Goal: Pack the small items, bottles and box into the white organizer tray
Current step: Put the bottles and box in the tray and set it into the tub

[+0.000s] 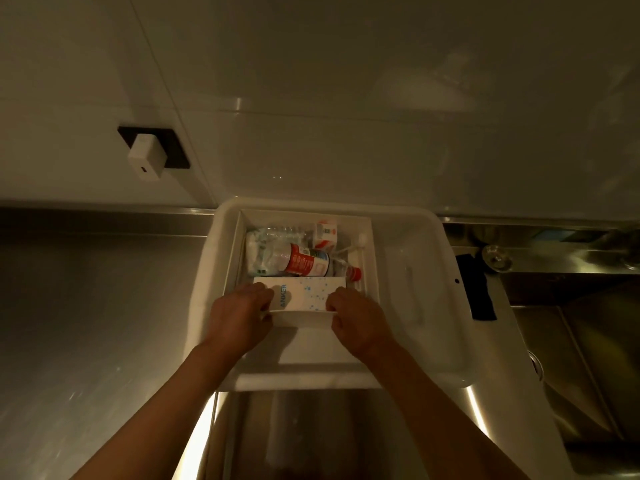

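The white organizer tray sits on a steel counter against the wall. Inside its left compartment lie a clear bottle with a red label, a crumpled clear plastic bottle and a small white and red carton. A white box with blue print stands at the near side of that compartment. My left hand grips the box's left end and my right hand grips its right end. Below the box's near edge is a white wall; I cannot tell if it is tray or box.
The tray's right compartment shows only a shallow moulded shape. A steel sink lies to the right, with a black strip beside the tray. A white plug sits in a black wall socket at the left. Bare counter spreads left.
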Demonstrator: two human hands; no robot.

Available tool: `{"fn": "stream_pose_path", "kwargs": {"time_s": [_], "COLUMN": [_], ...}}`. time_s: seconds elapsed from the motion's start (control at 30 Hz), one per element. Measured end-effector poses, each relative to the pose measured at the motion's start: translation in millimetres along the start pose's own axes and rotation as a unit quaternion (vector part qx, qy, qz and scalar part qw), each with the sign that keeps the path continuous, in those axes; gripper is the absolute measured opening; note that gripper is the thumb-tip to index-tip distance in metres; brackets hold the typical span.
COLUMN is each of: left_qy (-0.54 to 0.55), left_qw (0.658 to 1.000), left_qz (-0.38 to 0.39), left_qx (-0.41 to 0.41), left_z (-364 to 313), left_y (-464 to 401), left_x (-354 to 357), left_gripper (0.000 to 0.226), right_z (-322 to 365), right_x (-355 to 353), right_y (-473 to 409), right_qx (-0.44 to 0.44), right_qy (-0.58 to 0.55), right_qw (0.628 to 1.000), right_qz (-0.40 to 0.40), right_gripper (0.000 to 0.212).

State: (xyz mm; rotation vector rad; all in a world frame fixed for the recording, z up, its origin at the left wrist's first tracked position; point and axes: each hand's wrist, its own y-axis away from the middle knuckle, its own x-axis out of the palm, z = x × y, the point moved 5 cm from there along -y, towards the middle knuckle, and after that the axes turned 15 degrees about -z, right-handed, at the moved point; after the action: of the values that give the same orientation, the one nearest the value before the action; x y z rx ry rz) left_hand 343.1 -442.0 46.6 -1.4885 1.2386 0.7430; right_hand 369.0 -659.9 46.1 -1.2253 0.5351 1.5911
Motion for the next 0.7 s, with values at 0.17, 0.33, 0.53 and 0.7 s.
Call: {"fn": "stream_pose_path", "kwargs": {"time_s": [0.17,0.33,0.53,0.7], "left_qy": [0.014,0.007,0.020,0.037], "left_qw": [1.000,1.000,0.999,0.999], "left_qz": [0.004,0.007,0.005,-0.010], "left_qx": [-0.024,-0.027,-0.044,-0.020], "left_z": [6,10,14,13], "left_y": [6,9,7,10], "left_x": [0,-3,-1,-1], "left_gripper": [0.023,0.026,0.025,0.028], "right_z": [1,4,7,5], "right_x": [-3,-1,0,3], "right_y": [7,5,4,8], "right_qx": [0.010,-0.006,-0.007,0.000], "right_qy": [-0.011,-0.024,-0.032,-0.040], "right_qw": [1.000,1.000,0.999,0.997], "right_qz": [-0.027,-0.019,-0.043,-0.065], "right_gripper": [0.014,0.014,0.014,0.017]}}
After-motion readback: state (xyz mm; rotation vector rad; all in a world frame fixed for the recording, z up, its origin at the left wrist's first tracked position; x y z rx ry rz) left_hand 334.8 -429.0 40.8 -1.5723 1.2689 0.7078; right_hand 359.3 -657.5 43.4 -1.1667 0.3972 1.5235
